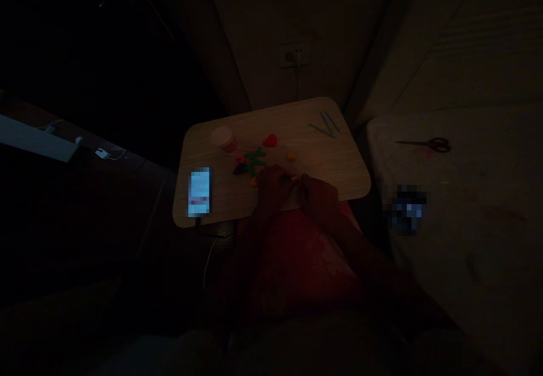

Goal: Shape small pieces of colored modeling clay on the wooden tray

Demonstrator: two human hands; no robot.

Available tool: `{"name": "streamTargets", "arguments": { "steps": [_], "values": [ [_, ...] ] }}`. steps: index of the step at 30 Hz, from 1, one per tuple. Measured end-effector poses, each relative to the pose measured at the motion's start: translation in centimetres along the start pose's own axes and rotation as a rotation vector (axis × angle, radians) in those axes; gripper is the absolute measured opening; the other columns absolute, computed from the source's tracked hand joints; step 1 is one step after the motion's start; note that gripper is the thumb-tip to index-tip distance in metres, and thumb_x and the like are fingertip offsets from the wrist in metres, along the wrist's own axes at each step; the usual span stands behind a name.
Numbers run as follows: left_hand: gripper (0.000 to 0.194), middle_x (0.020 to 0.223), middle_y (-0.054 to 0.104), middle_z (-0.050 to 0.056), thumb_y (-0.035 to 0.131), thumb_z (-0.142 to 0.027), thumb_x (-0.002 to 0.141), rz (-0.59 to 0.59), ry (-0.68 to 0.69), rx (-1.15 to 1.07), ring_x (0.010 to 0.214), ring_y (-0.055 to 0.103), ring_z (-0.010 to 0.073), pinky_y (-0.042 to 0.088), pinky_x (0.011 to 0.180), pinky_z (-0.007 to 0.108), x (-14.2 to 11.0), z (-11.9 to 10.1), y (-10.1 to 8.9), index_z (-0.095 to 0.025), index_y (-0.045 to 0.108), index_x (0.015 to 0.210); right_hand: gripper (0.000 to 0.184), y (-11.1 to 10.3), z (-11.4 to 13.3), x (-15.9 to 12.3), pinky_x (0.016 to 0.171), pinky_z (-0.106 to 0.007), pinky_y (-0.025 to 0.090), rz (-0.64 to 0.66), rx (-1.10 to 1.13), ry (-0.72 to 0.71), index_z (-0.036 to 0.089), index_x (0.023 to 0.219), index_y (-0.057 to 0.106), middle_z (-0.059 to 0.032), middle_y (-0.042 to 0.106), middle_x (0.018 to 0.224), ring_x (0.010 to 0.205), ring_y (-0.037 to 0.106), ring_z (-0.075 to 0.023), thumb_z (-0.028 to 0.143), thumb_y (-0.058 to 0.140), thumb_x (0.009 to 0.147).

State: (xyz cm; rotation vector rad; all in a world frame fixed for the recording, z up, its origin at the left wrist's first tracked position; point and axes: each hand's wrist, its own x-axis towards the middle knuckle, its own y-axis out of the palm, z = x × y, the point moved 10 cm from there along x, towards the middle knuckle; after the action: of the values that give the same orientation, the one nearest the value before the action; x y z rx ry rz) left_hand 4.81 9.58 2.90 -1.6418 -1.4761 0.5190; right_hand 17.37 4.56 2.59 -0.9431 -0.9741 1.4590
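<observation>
One orange piece point(294, 178) is pinched in the left hand point(275, 186), nearside of the yellow block point(292, 156). Whether the right hand point(316, 192) grips it, I cannot tell. Green pieces point(255, 157) lie left of the block.

No lettering, brand or number is showing legibly. The phone point(199, 193) is glowing, but blocky blurring is covering its screen (reddish patches are showing low down, none forming letters). Similar blurring is masking the dark item point(407, 211) at right, and dimness is hiding any print on the tub point(223, 138).
</observation>
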Motion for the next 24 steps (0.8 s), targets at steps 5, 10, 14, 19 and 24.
{"name": "streamTargets", "arguments": {
  "steps": [5,10,14,19,24],
  "values": [
    [0.014,0.100,0.077,0.005,0.082,-0.033,0.089,0.006,0.004,0.007,0.101,0.067,0.0265,0.047,0.097,0.044,-0.1,-0.1,0.0,-0.022,0.074,0.089,0.032,0.1,-0.2,-0.3,0.066,-0.032,0.035,0.003,-0.030,0.097,0.017,0.119,0.066,-0.0155,0.079,0.096,0.080,0.073,-0.0266,0.033,0.040,0.107],
    [0.012,0.097,0.077,0.005,0.081,-0.032,0.090,0.004,-0.011,-0.003,0.101,0.067,0.0262,0.047,0.099,0.044,-0.1,0.2,0.0,-0.023,0.074,0.088,0.033,0.3,0.9,-0.2,0.065,-0.033,0.035,0.020,-0.004,-0.007,0.018,0.122,0.067,-0.0140,0.080,0.099,0.082,0.073,-0.0261,0.032,0.041,0.107],
    [0.012,0.101,0.078,0.004,0.080,-0.032,0.090,0.009,-0.008,-0.013,0.104,0.067,0.0261,0.047,0.102,0.044,-0.2,0.2,0.1,-0.023,0.073,0.091,0.031,-0.8,-1.0,-0.1,0.068,-0.033,0.037,-0.038,0.048,0.027,0.019,0.112,0.073,-0.0133,0.081,0.099,0.084,0.072,-0.0267,0.035,0.046,0.105],
    [0.011,0.108,0.076,0.004,0.079,-0.029,0.089,0.018,0.011,-0.020,0.109,0.067,0.0260,0.046,0.105,0.043,-0.2,-0.3,0.1,-0.024,0.072,0.095,0.032,-3.1,-5.1,0.5,0.079,-0.033,0.047,-0.197,0.286,0.078,0.021,0.107,0.081,-0.0123,0.082,0.110,0.099,0.073,-0.0273,0.034,0.053,0.099],
    [0.014,0.110,0.075,0.005,0.079,-0.030,0.088,0.029,0.003,0.020,0.110,0.066,0.0267,0.044,0.106,0.044,-0.1,-0.3,0.1,-0.024,0.072,0.098,0.031,-2.8,-4.7,3.3,0.083,-0.033,0.048,-0.119,0.333,-0.075,0.020,0.102,0.084,-0.0092,0.083,0.105,0.092,0.074,-0.0249,0.033,0.057,0.095]
  ]
}}
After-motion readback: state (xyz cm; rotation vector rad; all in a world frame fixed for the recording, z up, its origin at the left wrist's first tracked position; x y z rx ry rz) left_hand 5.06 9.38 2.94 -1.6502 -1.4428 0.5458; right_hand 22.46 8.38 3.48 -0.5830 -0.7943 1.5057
